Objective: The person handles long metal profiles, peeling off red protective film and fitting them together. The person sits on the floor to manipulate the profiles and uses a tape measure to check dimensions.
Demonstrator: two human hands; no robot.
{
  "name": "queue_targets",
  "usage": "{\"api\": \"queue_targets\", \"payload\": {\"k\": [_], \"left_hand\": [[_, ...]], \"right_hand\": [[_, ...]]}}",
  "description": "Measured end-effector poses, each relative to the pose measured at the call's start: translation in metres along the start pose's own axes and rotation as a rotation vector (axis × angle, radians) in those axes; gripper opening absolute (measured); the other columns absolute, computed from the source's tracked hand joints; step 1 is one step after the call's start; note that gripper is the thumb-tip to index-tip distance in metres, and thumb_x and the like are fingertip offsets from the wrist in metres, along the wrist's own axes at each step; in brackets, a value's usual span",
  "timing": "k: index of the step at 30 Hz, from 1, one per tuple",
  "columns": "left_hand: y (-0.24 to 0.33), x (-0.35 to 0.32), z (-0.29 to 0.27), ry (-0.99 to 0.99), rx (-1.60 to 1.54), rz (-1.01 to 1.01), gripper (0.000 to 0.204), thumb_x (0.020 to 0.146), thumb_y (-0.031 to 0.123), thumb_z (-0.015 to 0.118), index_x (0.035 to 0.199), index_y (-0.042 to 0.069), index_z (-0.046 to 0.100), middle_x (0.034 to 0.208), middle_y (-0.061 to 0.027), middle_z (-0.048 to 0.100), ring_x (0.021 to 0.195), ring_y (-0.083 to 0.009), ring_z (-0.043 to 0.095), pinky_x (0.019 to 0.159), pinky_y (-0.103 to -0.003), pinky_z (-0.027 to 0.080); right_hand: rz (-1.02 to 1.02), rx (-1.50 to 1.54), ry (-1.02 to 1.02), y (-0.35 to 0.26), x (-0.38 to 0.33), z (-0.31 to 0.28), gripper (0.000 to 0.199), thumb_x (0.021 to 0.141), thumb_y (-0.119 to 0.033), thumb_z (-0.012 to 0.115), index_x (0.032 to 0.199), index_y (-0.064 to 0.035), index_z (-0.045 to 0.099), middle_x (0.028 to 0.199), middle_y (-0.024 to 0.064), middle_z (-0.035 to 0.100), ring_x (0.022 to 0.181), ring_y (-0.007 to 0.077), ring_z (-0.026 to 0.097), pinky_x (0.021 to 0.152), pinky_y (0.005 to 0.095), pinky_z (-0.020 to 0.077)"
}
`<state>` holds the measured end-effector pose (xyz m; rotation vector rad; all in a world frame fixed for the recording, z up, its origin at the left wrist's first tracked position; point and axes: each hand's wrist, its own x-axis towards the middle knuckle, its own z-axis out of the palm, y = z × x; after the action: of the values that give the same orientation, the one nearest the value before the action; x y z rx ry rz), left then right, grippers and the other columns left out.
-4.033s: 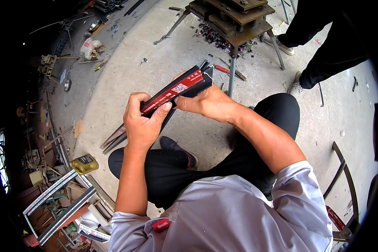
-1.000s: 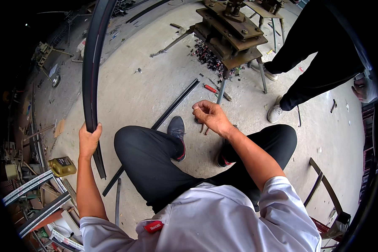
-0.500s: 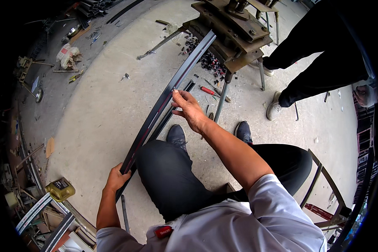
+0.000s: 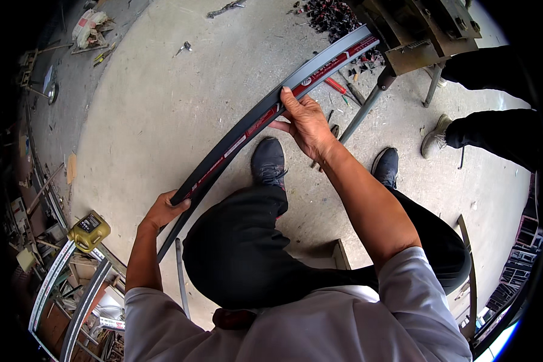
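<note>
A long dark grey metal profile [image 4: 253,114] with a red printed strip along one face runs slantwise from my left side up to the far right. Close to its near end, my left hand [image 4: 164,211] is closed round it, the thumb on top. Farther along, my right hand [image 4: 312,127] grips the lower edge, thumb above and fingers partly hidden behind. The profile's far end reaches the brown metal machine [image 4: 407,59]. Below my left hand a second dark length [image 4: 174,234] shows beside my knee; whether it is a separate profile, I cannot tell.
Black and red scraps [image 4: 329,18] lie by the machine. A red-handled tool [image 4: 335,85] rests on the floor near its leg [image 4: 366,111]. Another person's shoe [image 4: 435,137] is at right. At left stand a yellow-green jug [image 4: 90,230] and curved strips [image 4: 49,286].
The profile has swung right and rolled, showing more of its red strip. My right hand has moved right and closed on it. The view has shifted as well.
</note>
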<state>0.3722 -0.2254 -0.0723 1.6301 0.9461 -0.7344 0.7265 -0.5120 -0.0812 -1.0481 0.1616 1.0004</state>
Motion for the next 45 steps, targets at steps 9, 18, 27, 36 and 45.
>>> {"api": "queue_targets", "payload": {"k": [9, 18, 27, 36, 45], "left_hand": [[-0.026, 0.079, -0.007, 0.204, 0.049, 0.015, 0.037, 0.112, 0.039, 0.067, 0.113, 0.003, 0.075, 0.088, -0.0008, 0.068, 0.081, -0.0132, 0.056, 0.076, -0.035, 0.051], [-0.036, 0.131, -0.017, 0.378, 0.598, 0.156, 0.024, 0.106, 0.026, 0.071, 0.116, 0.004, 0.070, 0.105, -0.0202, 0.073, 0.096, -0.0404, 0.069, 0.087, -0.047, 0.054], [-0.035, 0.152, -0.010, 0.519, 0.798, 0.277, 0.033, 0.104, 0.021, 0.073, 0.131, 0.003, 0.069, 0.124, -0.0179, 0.074, 0.117, -0.0408, 0.069, 0.104, -0.046, 0.054], [0.115, 0.088, 0.067, 0.005, 0.064, 0.391, 0.057, 0.112, 0.054, 0.059, 0.122, -0.001, 0.069, 0.092, -0.0036, 0.069, 0.086, -0.0128, 0.062, 0.081, -0.032, 0.053], [0.116, 0.080, 0.069, 0.104, 0.206, 0.440, 0.054, 0.113, 0.056, 0.052, 0.104, 0.004, 0.065, 0.075, -0.0003, 0.056, 0.069, -0.0089, 0.049, 0.061, -0.031, 0.041]], "right_hand": [[0.088, -0.045, 0.078, 0.033, 0.028, -0.025, 0.034, 0.112, -0.043, 0.065, 0.119, -0.0102, 0.073, 0.116, 0.0025, 0.077, 0.111, 0.0134, 0.073, 0.087, 0.0318, 0.0653], [0.045, -0.056, 0.212, 0.043, 0.019, -0.021, 0.029, 0.108, -0.032, 0.070, 0.126, -0.0087, 0.069, 0.111, 0.0038, 0.078, 0.106, 0.0149, 0.074, 0.078, 0.0321, 0.0638], [-0.230, -0.074, 0.357, 0.055, 0.016, 0.007, 0.016, 0.102, -0.010, 0.069, 0.116, -0.0035, 0.065, 0.084, -0.0055, 0.059, 0.076, 0.0057, 0.055, 0.067, 0.0268, 0.0491], [-0.180, -0.195, 0.481, 0.037, 0.012, 0.031, 0.025, 0.101, -0.012, 0.072, 0.120, -0.0010, 0.062, 0.083, -0.0041, 0.060, 0.075, 0.0051, 0.054, 0.066, 0.0271, 0.0484], [-0.320, -0.325, 0.443, 0.009, 0.007, 0.027, 0.035, 0.104, -0.026, 0.077, 0.122, -0.0026, 0.058, 0.079, -0.0019, 0.059, 0.071, 0.0062, 0.053, 0.062, 0.0284, 0.0473]]}}
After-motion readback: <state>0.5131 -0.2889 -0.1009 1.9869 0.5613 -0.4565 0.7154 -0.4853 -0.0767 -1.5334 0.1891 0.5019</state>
